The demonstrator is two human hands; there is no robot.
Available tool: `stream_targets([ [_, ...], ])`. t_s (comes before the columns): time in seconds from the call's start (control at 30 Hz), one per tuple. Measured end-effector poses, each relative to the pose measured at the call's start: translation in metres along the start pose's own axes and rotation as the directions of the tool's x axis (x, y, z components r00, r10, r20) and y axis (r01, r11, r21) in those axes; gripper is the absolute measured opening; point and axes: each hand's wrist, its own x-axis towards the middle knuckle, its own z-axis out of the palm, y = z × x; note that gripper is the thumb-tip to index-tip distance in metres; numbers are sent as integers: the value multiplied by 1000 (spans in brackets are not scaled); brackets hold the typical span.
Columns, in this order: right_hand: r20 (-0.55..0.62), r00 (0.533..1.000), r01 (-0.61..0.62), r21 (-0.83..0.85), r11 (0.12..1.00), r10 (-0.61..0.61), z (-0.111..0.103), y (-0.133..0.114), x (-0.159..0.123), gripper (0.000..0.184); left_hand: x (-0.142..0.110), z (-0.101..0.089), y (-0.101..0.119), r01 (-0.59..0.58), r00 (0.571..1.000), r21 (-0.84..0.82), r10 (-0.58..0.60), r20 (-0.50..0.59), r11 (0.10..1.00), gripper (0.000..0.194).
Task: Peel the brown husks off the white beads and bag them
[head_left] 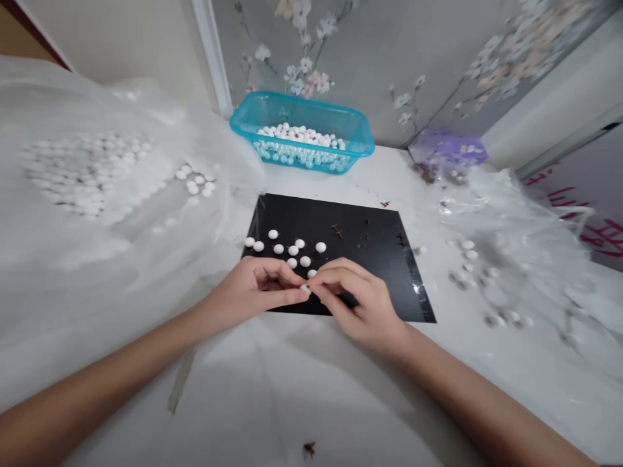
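Nearest, a brown scrap (309,449) lies on the white table (243,402). Beyond it, the two bare hands meet over the near edge of a black board (377,275). The left hand (253,285) grips a small white ball (305,290) between thumb and forefinger. The right hand (365,301) has its thumb and fingertips closed in a pinch against the ball's right side; what lies between them is too small to tell.

Good handling here calls for a steady left pinch, low over the board, with the right fingertips doing only fine, light work, since so smooth a ball could slip or roll.

Just past the fingers, loose balls (293,250) lie scattered on the board, and brown bits (337,231) farther right. Clear bags flank it, the left bag (160,253) and the right bag (530,227). Farther back stand a blue basket (363,150) holding many balls and a purple packet (455,149).
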Motion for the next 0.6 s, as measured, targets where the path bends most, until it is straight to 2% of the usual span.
stream_targets([
  [0.17, 72, 997, 43, -290, 956, -24, 2, 2, 2, 16, 3, -3, -2, 17, 1000, 72, -17, -1, 997, 13],
  [0.27, 35, 999, 17, -373, 928, -4, -3, 4, 6, 22, 5, -4, -4, 14, 1000, 125, -11, -25, 992, 14],
  [0.33, -23, 999, -38, -339, 940, 33, -8, 5, 8, 20, 6, -5, -5, 18, 999, 154, -12, -41, 988, 15],
  [0.4, -28, 998, -67, -267, 961, 61, -13, 6, 9, 15, 7, -6, -6, 20, 999, 170, -11, -49, 985, 16],
  [0.53, 111, 993, -21, -209, 978, 45, -11, 8, 9, 14, 8, -8, -9, 15, 1000, 209, -11, -21, 978, 17],
  [0.6, 132, 991, -12, -196, 981, 38, -9, 7, 9, 16, 8, -8, -9, 21, 1000, 213, -17, -18, 977, 17],
])
